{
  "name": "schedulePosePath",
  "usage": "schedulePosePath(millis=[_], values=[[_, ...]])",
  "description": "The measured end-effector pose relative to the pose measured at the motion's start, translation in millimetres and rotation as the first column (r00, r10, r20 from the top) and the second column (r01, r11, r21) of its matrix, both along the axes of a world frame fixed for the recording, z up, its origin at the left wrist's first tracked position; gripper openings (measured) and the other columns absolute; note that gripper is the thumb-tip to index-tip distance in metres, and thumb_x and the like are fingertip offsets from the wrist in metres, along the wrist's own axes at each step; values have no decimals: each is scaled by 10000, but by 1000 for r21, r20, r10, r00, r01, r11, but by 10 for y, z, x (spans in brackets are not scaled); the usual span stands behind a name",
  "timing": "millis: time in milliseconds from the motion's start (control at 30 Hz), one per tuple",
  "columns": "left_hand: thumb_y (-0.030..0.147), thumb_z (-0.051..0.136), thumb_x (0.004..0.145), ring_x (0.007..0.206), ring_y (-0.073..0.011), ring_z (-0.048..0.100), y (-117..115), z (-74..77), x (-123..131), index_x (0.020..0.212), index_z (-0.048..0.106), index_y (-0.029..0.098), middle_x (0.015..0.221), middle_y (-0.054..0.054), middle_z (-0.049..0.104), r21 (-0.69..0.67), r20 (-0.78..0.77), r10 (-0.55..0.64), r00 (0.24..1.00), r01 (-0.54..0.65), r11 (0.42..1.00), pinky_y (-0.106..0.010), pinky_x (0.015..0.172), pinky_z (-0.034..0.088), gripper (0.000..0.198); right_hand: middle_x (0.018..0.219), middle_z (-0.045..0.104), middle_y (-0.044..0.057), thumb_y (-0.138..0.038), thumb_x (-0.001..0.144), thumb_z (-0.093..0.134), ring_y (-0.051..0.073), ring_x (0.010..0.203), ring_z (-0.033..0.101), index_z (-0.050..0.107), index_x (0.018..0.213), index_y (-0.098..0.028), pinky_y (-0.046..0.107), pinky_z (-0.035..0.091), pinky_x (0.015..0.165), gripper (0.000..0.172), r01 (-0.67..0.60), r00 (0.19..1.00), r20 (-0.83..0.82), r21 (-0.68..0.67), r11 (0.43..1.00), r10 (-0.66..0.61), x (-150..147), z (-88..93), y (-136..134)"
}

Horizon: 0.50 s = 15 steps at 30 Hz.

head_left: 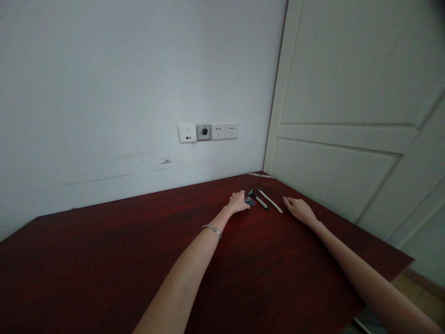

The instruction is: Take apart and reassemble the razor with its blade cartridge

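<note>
My left hand, with a silver bracelet at its wrist, rests on the dark red table at its far right part. Its thumb and fingers close around a small clear pack with green parts, whose contents are too small to make out. Just right of that lies a razor, with a green-and-black head and a grey-and-black handle. Beside the razor is a slim whitish stick with a dark tip. My right hand lies on the table right of the stick, apart from it, fingers extended and holding nothing.
The table meets a pale wall with several socket plates and a small black plug. A white panelled door borders the right side. A flat pale strip lies in the far corner.
</note>
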<state>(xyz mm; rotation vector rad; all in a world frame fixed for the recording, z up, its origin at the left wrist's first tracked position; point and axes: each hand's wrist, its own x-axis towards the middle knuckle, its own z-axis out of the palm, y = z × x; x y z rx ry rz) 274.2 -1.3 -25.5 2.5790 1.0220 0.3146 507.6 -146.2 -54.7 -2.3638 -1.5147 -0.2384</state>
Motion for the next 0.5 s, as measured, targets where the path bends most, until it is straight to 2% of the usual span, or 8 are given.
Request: schedulePosePath(millis=[233,400,500], values=[[361,658,637,1177,-313,458,39,-44,26,1284,411,204,1226,-116,543,19,-13,-17,1000,17,1000,-398,935,401,710,829,693,104,-471,920,219,219,776,643,626,798,-198,270,376,630,505,12,1000,4,-14,1000,-12,-9,7,-2],[353,681,617,1206,-329,429,42,-41,-3,1393,256,188,1300,-155,469,4,0,-27,1000,27,1000,-408,944,398,900,835,690,109,-467,915,234,223,775,639,629,802,-199,270,371,625,491,23,1000,-6,-2,1000,-23,-26,12,-6],[331,679,618,1252,-339,378,44,-39,-87,1409,220,177,1358,-174,398,-6,23,-52,998,52,999,-412,979,367,927,831,687,110,-459,911,245,221,775,635,628,779,-200,269,373,635,481,5,1000,-19,23,1000,-5,-21,6,-13]])
